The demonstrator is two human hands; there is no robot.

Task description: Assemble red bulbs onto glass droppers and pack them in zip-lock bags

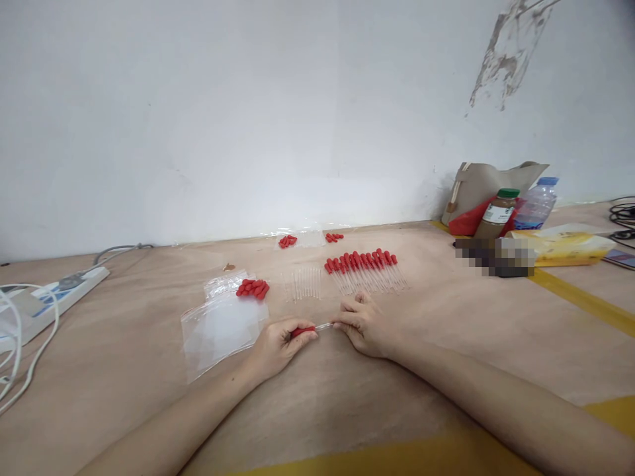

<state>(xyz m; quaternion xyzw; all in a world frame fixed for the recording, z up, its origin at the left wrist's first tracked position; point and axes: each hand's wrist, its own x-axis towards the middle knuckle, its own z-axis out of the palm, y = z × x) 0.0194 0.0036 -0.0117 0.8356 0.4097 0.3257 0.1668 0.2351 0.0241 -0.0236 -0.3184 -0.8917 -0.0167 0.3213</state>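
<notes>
My left hand (284, 345) is closed on a red rubber dropper bulb (303, 331). From the bulb's right end runs a thin clear glass tube (324, 326), pinched at its other end by the fingers of my right hand (364, 326). Bulb and tube meet in a line between my hands; how deep the tube sits in the bulb is hidden. Just beyond my right hand lies a row of red-capped droppers (366, 270), bulbs pointing away from me. Several bare glass tubes (306, 284) lie side by side to the left of that row.
Loose red bulbs (253, 289) rest on clear plastic bags (218, 334) at left. Smaller bulb groups (288, 242) lie near the wall. A white power strip (54, 304) with cables is far left. At right stand a green-capped bottle (497, 215), a clear bottle (537, 205) and a yellow tissue pack (565, 248).
</notes>
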